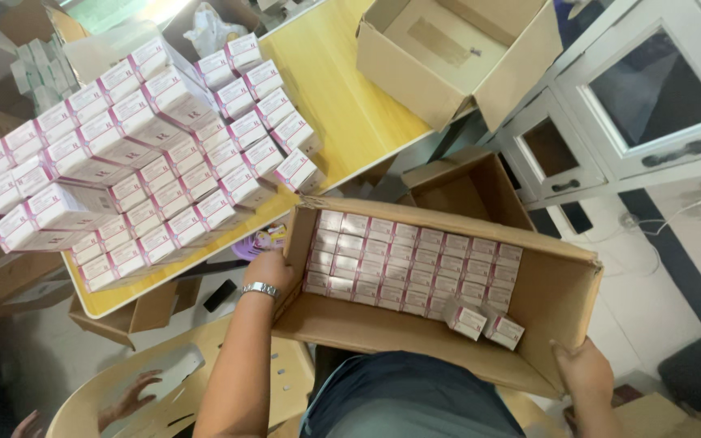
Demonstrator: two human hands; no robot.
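Yellow table point(342, 97) at upper left carries rows of small pink-and-white cartons point(139, 154), with an empty cardboard box point(456, 57) at its far end. Nearer, on the person's lap, sits an open cardboard box point(561, 300), its long axis running left to right and its opening facing up, lined with the same small cartons. Left hand point(269, 268) clasps the box's left wall; right hand point(582, 369) grips the near right corner, so the box lies between both grips. Another person's hand point(127, 397), seemingly on a chair, shows at lower left.
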